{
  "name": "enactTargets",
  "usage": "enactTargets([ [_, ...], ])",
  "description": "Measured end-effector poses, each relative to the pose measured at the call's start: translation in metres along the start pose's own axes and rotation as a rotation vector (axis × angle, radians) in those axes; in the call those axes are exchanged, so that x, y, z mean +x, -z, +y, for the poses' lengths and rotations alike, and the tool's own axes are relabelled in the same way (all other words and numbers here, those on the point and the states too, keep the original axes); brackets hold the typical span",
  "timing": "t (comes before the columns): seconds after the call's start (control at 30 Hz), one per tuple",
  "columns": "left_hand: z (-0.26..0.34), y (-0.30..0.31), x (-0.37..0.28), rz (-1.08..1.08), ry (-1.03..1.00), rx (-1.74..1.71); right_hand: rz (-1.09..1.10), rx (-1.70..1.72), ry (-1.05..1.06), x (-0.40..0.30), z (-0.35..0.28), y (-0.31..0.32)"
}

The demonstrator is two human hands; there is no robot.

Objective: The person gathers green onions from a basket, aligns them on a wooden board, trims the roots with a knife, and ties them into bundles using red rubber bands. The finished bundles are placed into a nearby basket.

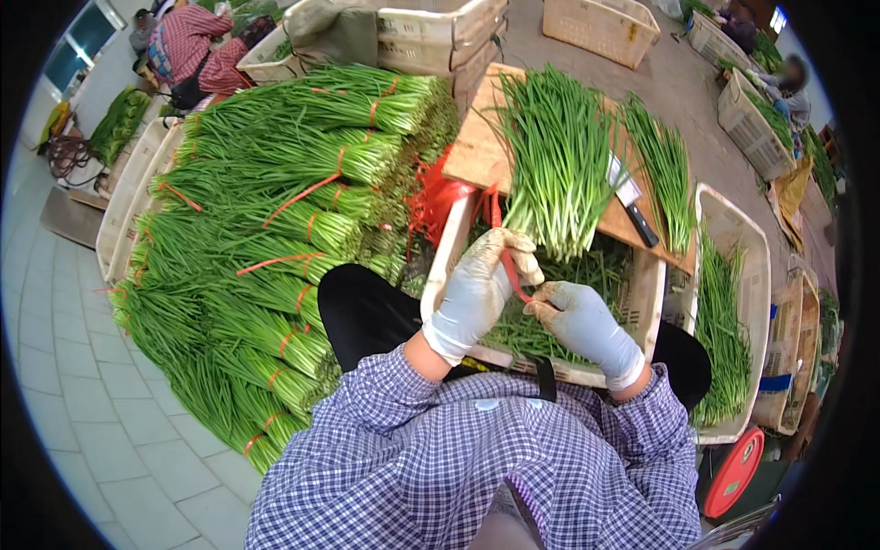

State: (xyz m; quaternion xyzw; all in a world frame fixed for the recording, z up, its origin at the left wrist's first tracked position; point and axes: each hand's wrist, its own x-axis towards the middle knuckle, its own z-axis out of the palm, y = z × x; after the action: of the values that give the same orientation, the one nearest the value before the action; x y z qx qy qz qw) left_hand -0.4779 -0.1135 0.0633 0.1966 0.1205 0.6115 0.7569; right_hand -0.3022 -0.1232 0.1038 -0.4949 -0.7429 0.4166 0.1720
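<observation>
Between my two gloved hands runs a strip of red plastic ribbon (511, 269). My left hand (487, 282) grips it higher up, and my right hand (584, 316) pinches its lower end. Just beyond my fingers, a loose bunch of garlic chives (560, 165) lies on a wooden board (474, 148), its pale stem ends towards me. To its right rests a knife (632, 199) with a black handle, then a smaller bunch of chives (663, 179). Under my hands stands a plastic crate (450, 258) with loose green trimmings (529, 330) in it.
A large pile of tied chive bundles (275, 240) fills the left side. Red ribbons (440, 196) hang beside the board. To the right are a crate of chives (722, 330) and a red lid (735, 474). Other people (189, 45) sit farther back among more crates (598, 31).
</observation>
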Motion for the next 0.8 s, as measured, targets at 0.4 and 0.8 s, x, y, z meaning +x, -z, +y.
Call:
enactTargets([
  [0.4, -0.056, -0.007, -0.041, -0.055, 0.093, 0.698, 0.303, 0.928, -0.116, -0.006, -0.004, -0.004],
  [0.8, -0.009, -0.019, -0.019, 0.053, -0.326, 1.117, 0.135, 0.5, -0.144, -0.021, 0.007, -0.005],
])
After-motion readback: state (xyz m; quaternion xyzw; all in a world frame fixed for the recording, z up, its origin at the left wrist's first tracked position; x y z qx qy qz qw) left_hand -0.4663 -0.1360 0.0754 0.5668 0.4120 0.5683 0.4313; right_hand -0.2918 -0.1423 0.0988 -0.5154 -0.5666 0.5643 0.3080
